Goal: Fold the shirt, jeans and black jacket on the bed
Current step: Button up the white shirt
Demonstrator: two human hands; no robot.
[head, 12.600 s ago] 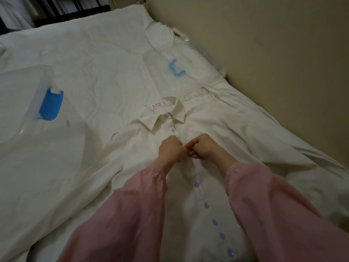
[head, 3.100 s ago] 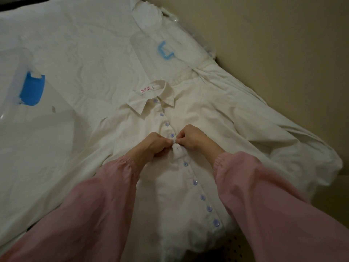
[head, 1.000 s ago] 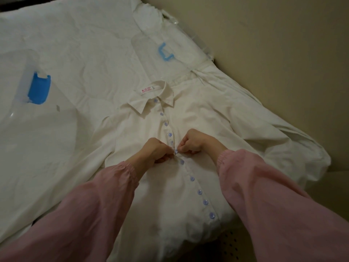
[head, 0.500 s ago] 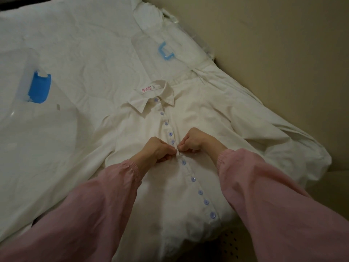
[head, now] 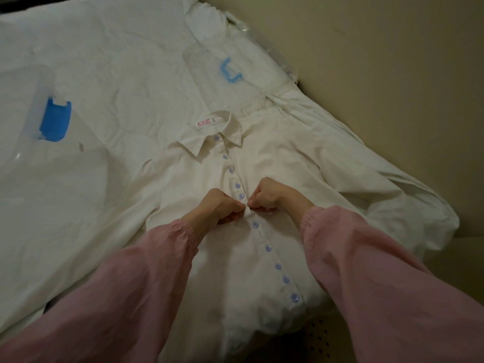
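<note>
Both grips are closed: the left hand (head: 219, 207) and right hand (head: 267, 195) pinch the placket of the white shirt (head: 264, 163) on the bed (head: 104, 61)

The white shirt (head: 275, 174) is lying face up on the bed (head: 117, 74), with its collar (head: 209, 137) pointing away from the person and its hem (head: 262, 326) drooping over the bed's near edge. A white label (head: 204, 123) with red print is showing inside the collar. Pale blue buttons (head: 268, 248) are running in a line down the front. One sleeve (head: 379, 195) is spreading out, rumpled, beyond the right hand (head: 267, 195). The left hand (head: 222, 208) and right hand are pinching the button strip at mid-chest, raising a small fold between them.
</note>
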